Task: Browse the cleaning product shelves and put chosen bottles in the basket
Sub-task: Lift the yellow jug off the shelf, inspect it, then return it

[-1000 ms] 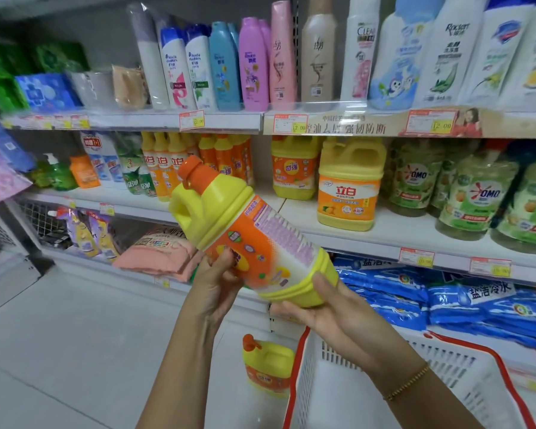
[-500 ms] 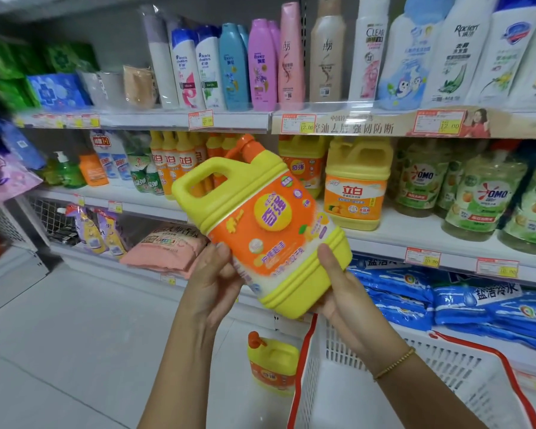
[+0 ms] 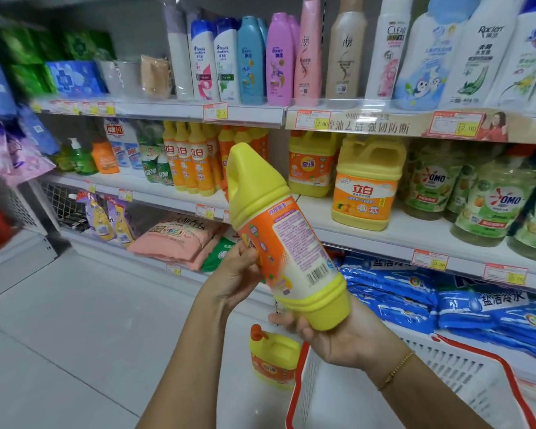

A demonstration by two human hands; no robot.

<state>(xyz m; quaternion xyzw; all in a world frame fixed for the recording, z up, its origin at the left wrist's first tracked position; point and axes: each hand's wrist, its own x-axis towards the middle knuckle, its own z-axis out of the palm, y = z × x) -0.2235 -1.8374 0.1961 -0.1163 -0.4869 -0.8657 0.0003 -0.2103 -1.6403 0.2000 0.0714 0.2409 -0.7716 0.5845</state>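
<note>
My left hand (image 3: 239, 274) clasps the tilted detergent jug (image 3: 279, 239), my right hand (image 3: 338, 339) curls round its base, and loosening either could drop it beside the basket (image 3: 294, 382).

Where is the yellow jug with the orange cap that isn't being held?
Head view, lower centre: the yellow jug stands on the floor just left of the white basket, directly below the right hand supporting the held bottle.

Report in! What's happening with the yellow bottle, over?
Left hand grips the bottle by its side, right hand cups its base. Bottle tilted, back label showing, not in basket yet. Way down clear; second bottle stands beside basket.
</note>
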